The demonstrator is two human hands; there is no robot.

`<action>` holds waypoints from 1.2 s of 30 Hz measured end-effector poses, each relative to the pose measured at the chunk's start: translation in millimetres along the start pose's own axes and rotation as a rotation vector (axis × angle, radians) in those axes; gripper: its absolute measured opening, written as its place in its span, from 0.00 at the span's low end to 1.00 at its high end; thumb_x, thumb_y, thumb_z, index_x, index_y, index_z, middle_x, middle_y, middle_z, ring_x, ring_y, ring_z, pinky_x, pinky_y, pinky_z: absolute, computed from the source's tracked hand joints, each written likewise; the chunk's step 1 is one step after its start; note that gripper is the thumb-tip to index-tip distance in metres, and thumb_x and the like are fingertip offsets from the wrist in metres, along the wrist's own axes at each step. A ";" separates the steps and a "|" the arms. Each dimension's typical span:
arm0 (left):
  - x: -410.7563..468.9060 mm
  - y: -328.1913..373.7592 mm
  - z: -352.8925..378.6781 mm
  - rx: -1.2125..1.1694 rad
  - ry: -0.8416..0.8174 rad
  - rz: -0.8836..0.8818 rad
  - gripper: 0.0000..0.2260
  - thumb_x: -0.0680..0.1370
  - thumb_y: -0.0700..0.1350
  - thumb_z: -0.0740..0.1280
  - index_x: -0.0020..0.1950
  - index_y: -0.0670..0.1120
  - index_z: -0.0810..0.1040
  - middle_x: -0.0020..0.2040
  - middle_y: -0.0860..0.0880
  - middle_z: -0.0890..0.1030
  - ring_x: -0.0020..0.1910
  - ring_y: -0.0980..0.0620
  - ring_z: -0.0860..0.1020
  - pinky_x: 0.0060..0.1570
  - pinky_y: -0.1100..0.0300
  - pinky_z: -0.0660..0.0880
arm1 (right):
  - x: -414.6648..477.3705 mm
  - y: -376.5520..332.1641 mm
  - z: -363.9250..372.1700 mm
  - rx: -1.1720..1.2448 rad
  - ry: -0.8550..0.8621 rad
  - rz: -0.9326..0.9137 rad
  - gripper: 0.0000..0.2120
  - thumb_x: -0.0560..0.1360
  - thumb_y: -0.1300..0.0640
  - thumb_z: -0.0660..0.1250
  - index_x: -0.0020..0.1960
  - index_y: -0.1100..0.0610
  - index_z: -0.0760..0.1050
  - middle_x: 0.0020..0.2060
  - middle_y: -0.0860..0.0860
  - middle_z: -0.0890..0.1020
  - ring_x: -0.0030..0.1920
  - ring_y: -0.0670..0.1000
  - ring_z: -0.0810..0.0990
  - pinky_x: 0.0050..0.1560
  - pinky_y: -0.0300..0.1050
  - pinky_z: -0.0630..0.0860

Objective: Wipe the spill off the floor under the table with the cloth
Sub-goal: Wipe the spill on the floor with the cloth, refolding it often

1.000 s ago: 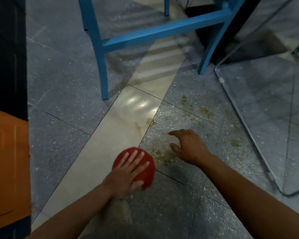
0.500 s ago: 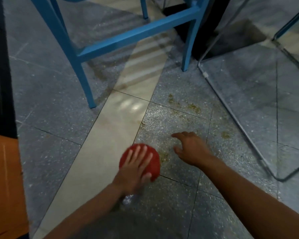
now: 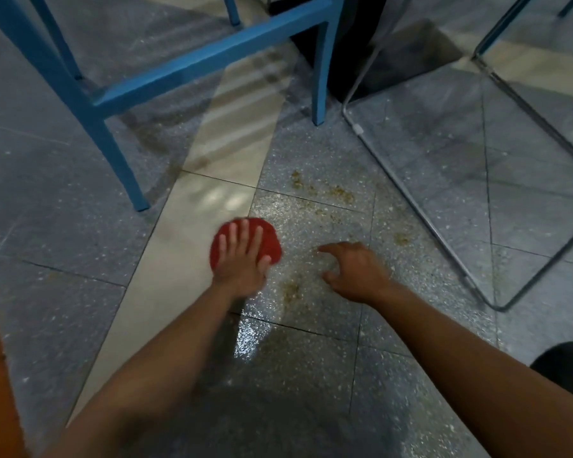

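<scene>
Two hands bear on the speckled grey tile floor (image 3: 311, 358). The left hand (image 3: 242, 259) presses the round red cloth (image 3: 269, 240), fingers (image 3: 234, 234) spread flat; the right hand (image 3: 358, 276) braces beside brown spill crumbs (image 3: 291, 289), fingers splayed.

My left hand (image 3: 242, 259) has pushed the cloth (image 3: 268, 239) forward along the pale strip (image 3: 166, 269), past my right hand (image 3: 358, 272). The smear (image 3: 291, 290) it covered now lies exposed behind it.

Cloth (image 3: 272, 242): red, rounded, flat on floor (image 3: 311, 365) under left hand (image 3: 242, 259), straddling pale strip and grey speckled tile. Spill (image 3: 339, 192): yellowish-brown grainy patches (edges blurred), scattered beyond, right of and nearer than cloth.
</scene>
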State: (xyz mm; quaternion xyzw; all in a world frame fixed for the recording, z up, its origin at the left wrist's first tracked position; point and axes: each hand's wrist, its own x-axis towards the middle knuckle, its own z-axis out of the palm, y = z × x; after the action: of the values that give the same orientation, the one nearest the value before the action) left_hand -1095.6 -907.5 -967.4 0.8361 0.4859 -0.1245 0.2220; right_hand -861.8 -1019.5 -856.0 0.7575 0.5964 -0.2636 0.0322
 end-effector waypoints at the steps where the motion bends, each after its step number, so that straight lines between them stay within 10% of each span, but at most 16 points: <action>1: -20.8 18.9 19.0 0.037 0.010 0.142 0.34 0.85 0.62 0.49 0.87 0.48 0.43 0.85 0.40 0.39 0.84 0.35 0.39 0.81 0.33 0.42 | 0.7 1.4 -3.8 0.000 0.015 0.009 0.27 0.75 0.44 0.67 0.74 0.44 0.69 0.70 0.52 0.76 0.68 0.57 0.73 0.69 0.53 0.71; 8: -105.8 -33.5 34.0 0.331 -0.040 0.765 0.31 0.83 0.66 0.59 0.85 0.58 0.60 0.86 0.48 0.55 0.85 0.42 0.54 0.82 0.41 0.52 | 7.4 23.4 -27.0 -0.002 0.055 0.090 0.26 0.78 0.48 0.66 0.75 0.45 0.68 0.71 0.52 0.74 0.70 0.58 0.71 0.71 0.53 0.69; 15: -19.3 -9.5 4.0 0.000 0.047 -0.180 0.34 0.85 0.64 0.43 0.86 0.50 0.37 0.83 0.41 0.31 0.83 0.37 0.33 0.81 0.36 0.37 | -11.7 22.5 -9.7 0.008 -0.050 0.158 0.26 0.79 0.48 0.64 0.76 0.45 0.65 0.73 0.53 0.72 0.71 0.59 0.70 0.70 0.55 0.69; 20: -107.5 73.4 69.0 0.183 -0.022 0.545 0.33 0.85 0.64 0.53 0.87 0.54 0.50 0.87 0.45 0.45 0.85 0.38 0.47 0.82 0.36 0.47 | -10.8 30.4 -14.7 0.016 -0.033 0.158 0.27 0.78 0.48 0.64 0.76 0.44 0.66 0.73 0.53 0.72 0.71 0.59 0.70 0.71 0.54 0.69; 24: -111.6 4.8 51.8 0.360 -0.008 0.858 0.31 0.83 0.66 0.60 0.84 0.59 0.60 0.86 0.48 0.56 0.85 0.42 0.56 0.80 0.41 0.53 | -10.5 44.5 -24.7 0.063 0.014 0.190 0.27 0.77 0.53 0.65 0.75 0.45 0.67 0.72 0.53 0.73 0.71 0.58 0.71 0.70 0.52 0.70; 30: -33.0 12.6 21.4 0.059 0.092 -0.064 0.36 0.82 0.68 0.42 0.86 0.53 0.39 0.85 0.43 0.34 0.84 0.39 0.34 0.82 0.38 0.37 | -22.4 52.1 -11.2 0.038 -0.024 0.239 0.27 0.77 0.56 0.64 0.75 0.44 0.67 0.69 0.54 0.75 0.67 0.59 0.73 0.66 0.54 0.73; 32: -24.6 60.6 26.1 0.005 0.095 -0.125 0.34 0.84 0.64 0.41 0.85 0.49 0.35 0.83 0.40 0.31 0.82 0.37 0.30 0.81 0.36 0.35 | -22.4 44.9 -9.2 0.043 -0.042 0.209 0.28 0.76 0.58 0.64 0.75 0.44 0.66 0.70 0.54 0.74 0.67 0.59 0.73 0.67 0.55 0.73; 36: -77.3 128.0 71.2 0.166 0.035 0.554 0.33 0.85 0.62 0.53 0.87 0.51 0.50 0.87 0.42 0.46 0.85 0.35 0.45 0.81 0.36 0.45 | -21.8 57.8 -20.5 0.018 -0.008 0.202 0.30 0.75 0.59 0.64 0.75 0.44 0.67 0.71 0.53 0.74 0.68 0.58 0.73 0.67 0.54 0.73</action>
State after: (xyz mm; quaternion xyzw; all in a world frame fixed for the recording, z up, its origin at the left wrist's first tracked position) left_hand -1022.4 -1056.0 -964.6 0.9544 0.2308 -0.0839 0.1699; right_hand -804.5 -1048.0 -844.2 0.8129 0.5145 -0.2674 0.0540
